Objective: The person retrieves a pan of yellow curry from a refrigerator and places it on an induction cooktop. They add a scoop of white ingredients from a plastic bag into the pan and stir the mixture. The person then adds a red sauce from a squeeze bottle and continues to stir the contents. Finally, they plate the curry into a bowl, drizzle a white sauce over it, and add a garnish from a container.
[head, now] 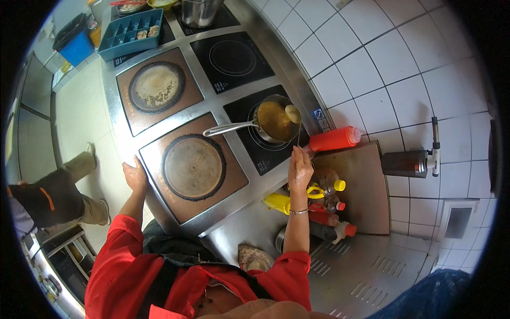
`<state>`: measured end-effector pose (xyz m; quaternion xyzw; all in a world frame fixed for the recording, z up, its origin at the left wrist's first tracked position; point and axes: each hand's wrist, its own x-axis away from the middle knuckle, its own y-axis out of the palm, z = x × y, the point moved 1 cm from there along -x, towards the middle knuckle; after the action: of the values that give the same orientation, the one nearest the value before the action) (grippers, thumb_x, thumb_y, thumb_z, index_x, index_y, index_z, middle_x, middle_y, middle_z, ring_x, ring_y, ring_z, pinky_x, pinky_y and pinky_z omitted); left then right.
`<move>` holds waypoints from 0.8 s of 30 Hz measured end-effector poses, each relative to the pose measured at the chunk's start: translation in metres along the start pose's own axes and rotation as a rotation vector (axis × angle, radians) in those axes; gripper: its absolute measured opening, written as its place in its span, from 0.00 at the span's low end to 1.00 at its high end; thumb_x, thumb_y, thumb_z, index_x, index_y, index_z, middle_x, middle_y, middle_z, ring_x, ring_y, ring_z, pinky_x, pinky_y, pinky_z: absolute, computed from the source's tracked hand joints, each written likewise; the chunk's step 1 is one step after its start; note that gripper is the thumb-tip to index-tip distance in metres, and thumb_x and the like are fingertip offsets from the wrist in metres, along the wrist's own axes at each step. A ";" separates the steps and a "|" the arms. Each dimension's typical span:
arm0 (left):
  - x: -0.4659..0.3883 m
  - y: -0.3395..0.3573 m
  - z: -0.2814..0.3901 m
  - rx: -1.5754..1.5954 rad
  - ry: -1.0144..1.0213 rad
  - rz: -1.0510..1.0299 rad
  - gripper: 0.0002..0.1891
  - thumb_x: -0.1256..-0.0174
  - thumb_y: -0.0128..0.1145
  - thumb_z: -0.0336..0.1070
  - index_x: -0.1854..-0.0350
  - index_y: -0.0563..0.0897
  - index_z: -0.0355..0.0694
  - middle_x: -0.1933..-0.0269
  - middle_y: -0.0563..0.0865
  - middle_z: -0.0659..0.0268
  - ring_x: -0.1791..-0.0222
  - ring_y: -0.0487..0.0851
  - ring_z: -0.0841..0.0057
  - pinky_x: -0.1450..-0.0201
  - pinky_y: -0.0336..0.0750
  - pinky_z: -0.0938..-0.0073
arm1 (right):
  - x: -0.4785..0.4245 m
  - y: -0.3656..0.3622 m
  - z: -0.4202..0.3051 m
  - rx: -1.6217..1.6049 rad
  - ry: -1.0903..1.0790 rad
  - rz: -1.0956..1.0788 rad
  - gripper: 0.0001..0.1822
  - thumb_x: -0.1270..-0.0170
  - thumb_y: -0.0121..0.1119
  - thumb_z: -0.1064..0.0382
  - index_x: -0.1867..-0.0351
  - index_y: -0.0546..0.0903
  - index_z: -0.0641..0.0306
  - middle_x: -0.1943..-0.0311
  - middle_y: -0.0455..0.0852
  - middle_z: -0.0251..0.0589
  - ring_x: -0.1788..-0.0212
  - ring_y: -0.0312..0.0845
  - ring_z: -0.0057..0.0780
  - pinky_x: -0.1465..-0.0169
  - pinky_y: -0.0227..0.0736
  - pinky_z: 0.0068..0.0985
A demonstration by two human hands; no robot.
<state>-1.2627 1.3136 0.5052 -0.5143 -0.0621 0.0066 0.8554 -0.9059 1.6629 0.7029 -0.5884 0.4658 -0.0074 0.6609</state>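
My right hand [301, 167] grips the thin handle of a ladle [293, 114], whose bowl rests at the far side of a saucepan [272, 136]. Brown soup or sauce [274, 119] fills much of the pan, which sits on a black induction cooktop [261, 157] with its metal handle pointing left. My left hand [135, 174] holds nothing and rests on the steel counter's left edge, fingers apart. Between my hands lies a round, dark-rimmed plate [194, 167] on a brown cooktop. A red squeeze bottle [334, 138] lies on its side right of the pan.
Bottles with yellow [339, 185] and red caps stand below my right hand. A blue-green divided tray [131, 35] with some food and a metal pot [201, 12] are at the far end. A blowtorch [410, 163] is by the tiled wall. Another person [51, 195] stands at left.
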 end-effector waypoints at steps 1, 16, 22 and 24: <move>0.000 0.001 -0.001 0.000 0.002 0.006 0.32 0.31 0.47 0.60 0.47 0.72 0.28 0.48 0.79 0.39 0.47 0.79 0.46 0.43 0.72 0.55 | -0.001 0.006 0.001 0.023 -0.029 -0.015 0.12 0.43 0.62 0.73 0.56 0.83 0.64 0.59 0.85 0.51 0.62 0.84 0.46 0.60 0.81 0.34; 0.006 -0.010 0.011 0.043 0.033 -0.007 0.30 0.30 0.47 0.57 0.49 0.72 0.28 0.51 0.80 0.40 0.49 0.79 0.46 0.44 0.71 0.55 | -0.034 0.034 -0.028 -0.285 0.028 -0.047 0.06 0.38 0.57 0.70 0.60 0.81 0.68 0.70 0.84 0.52 0.74 0.83 0.47 0.72 0.77 0.38; 0.008 -0.011 0.009 0.048 0.036 0.000 0.29 0.30 0.47 0.57 0.49 0.72 0.27 0.51 0.80 0.40 0.49 0.79 0.46 0.44 0.71 0.55 | -0.042 0.024 -0.036 -0.131 0.069 -0.201 0.04 0.38 0.56 0.69 0.64 0.79 0.67 0.71 0.82 0.53 0.74 0.81 0.51 0.72 0.76 0.39; 0.005 -0.010 0.006 0.051 0.034 -0.012 0.29 0.30 0.47 0.56 0.49 0.72 0.27 0.51 0.80 0.39 0.49 0.79 0.46 0.43 0.71 0.55 | -0.045 0.026 -0.043 -0.185 0.049 -0.191 0.04 0.39 0.56 0.69 0.64 0.79 0.66 0.70 0.83 0.55 0.73 0.81 0.52 0.72 0.76 0.39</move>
<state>-1.2590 1.3149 0.5171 -0.4920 -0.0504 -0.0056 0.8691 -0.9720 1.6633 0.7156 -0.6883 0.4221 -0.0415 0.5885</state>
